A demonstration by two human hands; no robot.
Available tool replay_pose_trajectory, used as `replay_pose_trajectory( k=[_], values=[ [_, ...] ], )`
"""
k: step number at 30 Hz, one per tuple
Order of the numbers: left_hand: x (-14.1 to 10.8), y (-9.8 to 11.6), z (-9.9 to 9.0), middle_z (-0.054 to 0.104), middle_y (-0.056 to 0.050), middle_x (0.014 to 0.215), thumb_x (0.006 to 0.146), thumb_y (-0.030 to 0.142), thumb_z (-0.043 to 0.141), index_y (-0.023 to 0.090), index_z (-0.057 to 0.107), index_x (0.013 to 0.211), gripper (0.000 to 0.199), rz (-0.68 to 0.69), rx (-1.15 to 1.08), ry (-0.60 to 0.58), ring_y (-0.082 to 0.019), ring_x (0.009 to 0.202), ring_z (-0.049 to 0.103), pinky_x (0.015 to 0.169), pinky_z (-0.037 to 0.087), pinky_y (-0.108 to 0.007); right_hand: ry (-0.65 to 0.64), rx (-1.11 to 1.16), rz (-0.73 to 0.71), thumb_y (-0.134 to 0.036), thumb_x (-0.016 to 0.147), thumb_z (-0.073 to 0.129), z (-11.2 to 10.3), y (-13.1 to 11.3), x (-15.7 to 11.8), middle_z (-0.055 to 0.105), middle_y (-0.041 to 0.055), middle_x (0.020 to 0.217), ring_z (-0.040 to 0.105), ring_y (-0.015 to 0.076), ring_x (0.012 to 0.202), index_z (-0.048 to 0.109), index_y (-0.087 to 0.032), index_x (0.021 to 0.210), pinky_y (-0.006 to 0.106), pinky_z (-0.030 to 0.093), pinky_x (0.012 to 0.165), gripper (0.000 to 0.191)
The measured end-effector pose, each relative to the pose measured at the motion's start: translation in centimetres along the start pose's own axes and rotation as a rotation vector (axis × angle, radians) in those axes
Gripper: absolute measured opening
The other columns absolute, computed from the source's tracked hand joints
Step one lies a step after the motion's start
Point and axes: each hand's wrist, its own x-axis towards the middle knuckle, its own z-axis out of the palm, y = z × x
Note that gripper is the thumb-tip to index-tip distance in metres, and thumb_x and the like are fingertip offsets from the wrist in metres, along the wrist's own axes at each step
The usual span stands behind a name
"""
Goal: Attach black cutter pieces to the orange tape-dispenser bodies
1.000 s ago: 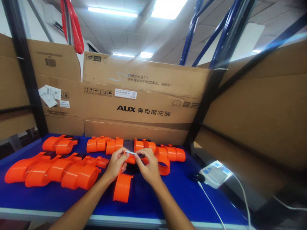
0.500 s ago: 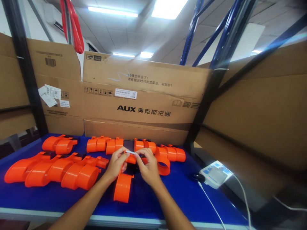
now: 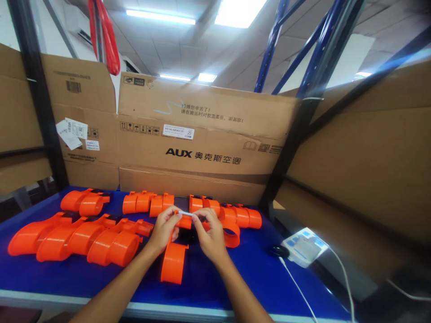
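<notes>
Fingers (image 3: pixel 167 216) of the left hand (image 3: pixel 164 231) are clamped on a glossy orange piece (image 3: pixel 184 222) over the blue table's (image 3: pixel 276 282) middle; a white strip (image 3: pixel 186 214) lies along its top, between both hands, its right end pinched by the right hand (image 3: pixel 211 231). The strip is narrow and ribbed; below the left hand, toward the front edge, shows a curved orange band (image 3: pixel 173 264). Orange loops (image 3: pixel 55 249) overlap near the left edge, an orange row (image 3: pixel 144 202) lines the back edge, and a white box-like item (image 3: pixel 305 246) sits by the right edge; whether it holds anything, I cannot tell
</notes>
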Motion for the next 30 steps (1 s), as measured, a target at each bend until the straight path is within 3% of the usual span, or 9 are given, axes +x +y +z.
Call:
replay_pose_trajectory(
  k=[17, 30],
  values=[
    [0.2, 0.6, -0.3, 0.041, 0.011, 0.045, 0.075, 0.048, 0.073, 0.02, 0.06, 0.093, 0.035, -0.026, -0.054, 0.111, -0.006, 0.028, 0.035, 0.034, 0.028, -0.018, 0.053, 0.05, 0.041, -0.038, 0.095, 0.061, -0.2, 0.4, 0.1, 0.067, 0.0054, 0.089, 0.061, 0.0217, 0.083, 0.066, -0.022, 0.093, 0.034, 0.05, 0.073, 0.017],
    [0.0, 1.1, -0.5, 0.038, 0.011, 0.038, 0.078, 0.047, 0.07, 0.02, 0.061, 0.092, 0.032, -0.018, -0.078, 0.105, -0.006, 0.028, 0.03, 0.034, 0.024, -0.017, 0.097, 0.06, 0.073, -0.039, 0.095, 0.06, -0.4, 0.1, 0.0, 0.066, 0.0041, 0.086, 0.06, 0.0197, 0.077, 0.067, -0.021, 0.093, 0.032, 0.049, 0.07, 0.019]
  ],
)
